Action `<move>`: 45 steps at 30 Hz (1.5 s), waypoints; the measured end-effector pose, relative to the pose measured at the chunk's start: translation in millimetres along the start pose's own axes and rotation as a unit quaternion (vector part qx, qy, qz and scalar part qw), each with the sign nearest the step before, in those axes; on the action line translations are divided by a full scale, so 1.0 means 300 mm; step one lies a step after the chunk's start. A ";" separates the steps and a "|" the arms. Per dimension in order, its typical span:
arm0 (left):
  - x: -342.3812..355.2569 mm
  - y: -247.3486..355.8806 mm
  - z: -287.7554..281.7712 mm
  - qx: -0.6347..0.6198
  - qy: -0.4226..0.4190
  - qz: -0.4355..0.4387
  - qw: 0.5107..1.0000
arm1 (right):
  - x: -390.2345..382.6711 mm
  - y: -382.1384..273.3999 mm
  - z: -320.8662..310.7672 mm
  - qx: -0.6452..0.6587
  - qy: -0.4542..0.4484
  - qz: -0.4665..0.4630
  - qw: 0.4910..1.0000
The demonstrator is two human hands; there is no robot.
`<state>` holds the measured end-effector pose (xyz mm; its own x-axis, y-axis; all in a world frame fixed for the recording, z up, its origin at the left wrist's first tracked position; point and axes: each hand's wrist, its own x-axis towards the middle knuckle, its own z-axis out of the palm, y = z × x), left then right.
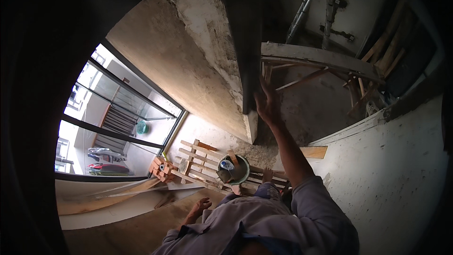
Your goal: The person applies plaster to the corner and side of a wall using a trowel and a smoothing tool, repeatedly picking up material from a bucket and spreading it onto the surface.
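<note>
Right hand (267, 104) raised, palm flat against a long dark straightedge (249, 52), fingers spread wide, not wrapped round it; straightedge one in number, dark grey, narrow and straight, pressed on the edge of a rough grey plastered column (188, 61); long axis near vertical in the picture, running 12 to 6 o'clock, lower end just beside the hand at about 9 o'clock of it; upper end lost in shadow. Left hand (200, 206) low at 7 o'clock of centre, fingers loosely open, holding nothing, apart from the column. One green bucket (234, 169) below on a slatted wooden pallet (198, 160); small stack of red bricks (161, 169) at the pallet's 9 o'clock; exact brick count unclear.
</note>
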<state>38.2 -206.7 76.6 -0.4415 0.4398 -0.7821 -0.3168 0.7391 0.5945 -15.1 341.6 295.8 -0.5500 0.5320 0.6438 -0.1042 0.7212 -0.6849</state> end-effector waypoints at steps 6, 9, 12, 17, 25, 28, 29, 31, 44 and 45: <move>0.003 0.039 -0.041 0.028 0.012 0.014 0.999 | 0.130 -0.160 -0.090 0.061 0.022 0.063 0.996; 0.098 -0.068 -0.092 0.126 0.020 0.026 0.992 | 0.392 -0.377 -0.122 0.019 0.083 -0.079 0.993; 0.118 0.032 -0.089 0.132 0.050 0.050 0.989 | 0.525 -0.441 -0.094 0.048 0.120 -0.118 0.985; 0.105 0.106 -0.047 0.057 0.051 0.042 0.996 | 0.299 -0.310 -0.032 0.064 0.061 -0.001 0.996; 0.135 -0.128 -0.203 0.074 -0.006 0.043 0.996 | 0.217 -0.290 -0.089 -0.049 0.079 -0.024 0.995; 0.183 -0.144 -0.258 0.119 0.020 0.046 0.992 | 0.479 -0.458 -0.137 -0.081 0.119 -0.122 0.982; 0.195 -0.114 -0.277 0.142 0.034 0.047 0.988 | 0.530 -0.474 -0.139 -0.105 0.139 -0.168 0.970; 0.186 0.007 -0.280 0.162 0.053 0.065 0.983 | 0.603 -0.489 -0.124 -0.114 0.181 -0.234 0.948; 0.088 0.133 -0.208 0.114 -0.004 0.046 0.992 | 0.080 -0.124 0.010 -0.040 0.113 -0.003 0.993; 0.086 0.103 -0.228 0.127 0.002 0.034 0.991 | 0.169 -0.231 -0.021 -0.048 0.101 -0.018 0.994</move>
<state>-40.4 -207.4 87.7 -0.4583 0.4906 -0.7411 -0.0646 0.8133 0.5783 -30.4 321.5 378.0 -0.3689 0.5757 0.7297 -0.0354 0.7758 -0.6300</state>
